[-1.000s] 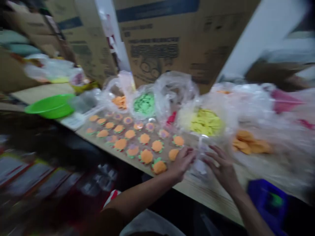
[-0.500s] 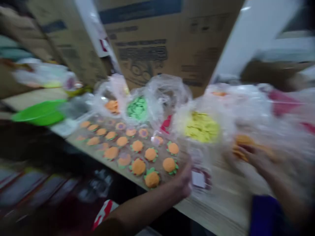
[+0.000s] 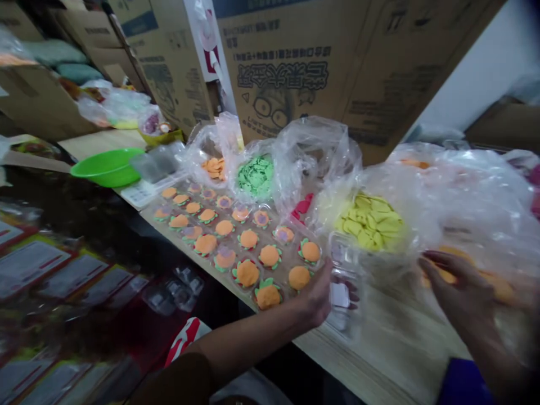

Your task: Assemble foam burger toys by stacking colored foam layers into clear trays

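— At the near edge of the wooden table, what is the left hand doing?

— It presses against a small clear plastic case, fingers closed on the case's left side, apparently to steady it. The case lies flat on the wood, just right of a clear tray filled with rows of orange flower-shaped pieces.

— And the right hand?

— It reaches into a clear plastic bag, fingers spread and curled over a heap of orange pieces. Whether it has gripped any of them cannot be told; the bag film blurs that spot.

— Why so many bags?

— Each seems to keep one colour apart. Yellow pieces sit in the bag just behind the case, green pieces in the next one to the left, and more orange ones beyond. The bag mouths stand open toward the person, likely for easy reach.

— What about the rest of the table?

— A green bowl rests at the far left end. Printed cardboard boxes stand close behind the bags, with more stacked at left. Flat packets lie below the table's edge, in shadow.
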### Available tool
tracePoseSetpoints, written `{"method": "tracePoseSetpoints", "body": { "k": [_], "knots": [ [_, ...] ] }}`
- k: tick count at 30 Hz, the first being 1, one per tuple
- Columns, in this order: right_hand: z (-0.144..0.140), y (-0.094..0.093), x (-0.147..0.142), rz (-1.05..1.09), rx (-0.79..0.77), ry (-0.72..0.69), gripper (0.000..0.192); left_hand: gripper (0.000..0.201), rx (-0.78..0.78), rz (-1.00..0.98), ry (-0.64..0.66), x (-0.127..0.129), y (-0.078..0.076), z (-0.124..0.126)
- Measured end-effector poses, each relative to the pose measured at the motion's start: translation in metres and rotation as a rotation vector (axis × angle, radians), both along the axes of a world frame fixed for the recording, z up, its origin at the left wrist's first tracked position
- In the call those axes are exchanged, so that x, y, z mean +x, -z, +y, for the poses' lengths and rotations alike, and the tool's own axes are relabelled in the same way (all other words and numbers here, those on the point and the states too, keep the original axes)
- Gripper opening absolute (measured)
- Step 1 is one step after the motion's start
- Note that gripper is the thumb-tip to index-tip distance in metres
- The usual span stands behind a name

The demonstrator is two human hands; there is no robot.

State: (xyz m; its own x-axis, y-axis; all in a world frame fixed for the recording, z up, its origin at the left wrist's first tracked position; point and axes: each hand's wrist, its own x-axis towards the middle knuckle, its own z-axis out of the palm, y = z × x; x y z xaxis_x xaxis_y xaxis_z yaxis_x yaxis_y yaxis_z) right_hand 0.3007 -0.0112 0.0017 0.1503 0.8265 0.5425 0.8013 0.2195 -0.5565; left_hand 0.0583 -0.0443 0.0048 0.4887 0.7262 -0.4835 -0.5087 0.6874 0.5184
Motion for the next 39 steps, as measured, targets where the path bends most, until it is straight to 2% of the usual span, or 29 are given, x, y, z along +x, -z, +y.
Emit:
{"method": "tracePoseSetpoints", "body": {
  "k": [2,3,5,7,12,14,16,18,20,22,24,35,39],
  "knots": [
    [-0.024,-0.015,-0.043,-0.082,-0.054,-0.331,0.022,0.055,0.024,-0.031,0.04,0.003,-0.002,-0.004],
    [-0.034,-0.019,-0.061,-0.143,-0.066,-0.435,0.027,0.053,0.042,-0.049,0.052,0.005,-0.003,-0.007],
    [-0.049,-0.022,-0.085,-0.187,-0.095,-0.517,0.025,0.049,0.072,-0.068,0.069,0.008,-0.005,-0.013],
    [-0.057,-0.02,-0.095,-0.143,-0.108,-0.522,0.02,0.049,0.077,-0.057,0.107,0.008,-0.007,-0.019],
    [-0.068,-0.016,-0.093,0.018,-0.13,-0.525,0.018,0.052,0.118,-0.041,0.175,0.003,-0.011,-0.027],
    [-0.076,-0.017,-0.096,0.036,-0.135,-0.472,0.02,0.053,0.114,-0.03,0.176,0.002,-0.011,-0.029],
    [-0.086,-0.02,-0.104,0.087,-0.141,-0.368,0.024,0.049,0.128,0.028,0.095,0.001,-0.011,-0.031],
    [-0.097,-0.024,-0.115,0.164,-0.197,-0.326,0.023,0.044,0.216,0.108,-0.039,-0.001,-0.011,-0.033],
    [-0.106,-0.028,-0.125,0.243,-0.302,-0.392,0.018,0.041,0.349,0.167,-0.132,-0.003,-0.012,-0.037],
    [-0.111,-0.029,-0.132,0.327,-0.403,-0.48,0.016,0.041,0.449,0.194,-0.143,-0.005,-0.013,-0.039],
    [-0.113,-0.028,-0.134,0.398,-0.456,-0.508,0.019,0.043,0.486,0.221,-0.123,-0.007,-0.014,-0.041],
    [-0.117,-0.021,-0.147,0.453,-0.457,-0.494,0.019,0.046,0.609,0.356,-0.081,-0.019,-0.004,-0.041],
    [-0.117,-0.023,-0.143,0.441,-0.441,-0.462,0.021,0.049,0.574,0.396,-0.105,-0.025,-0.003,-0.036]
  ]
}}
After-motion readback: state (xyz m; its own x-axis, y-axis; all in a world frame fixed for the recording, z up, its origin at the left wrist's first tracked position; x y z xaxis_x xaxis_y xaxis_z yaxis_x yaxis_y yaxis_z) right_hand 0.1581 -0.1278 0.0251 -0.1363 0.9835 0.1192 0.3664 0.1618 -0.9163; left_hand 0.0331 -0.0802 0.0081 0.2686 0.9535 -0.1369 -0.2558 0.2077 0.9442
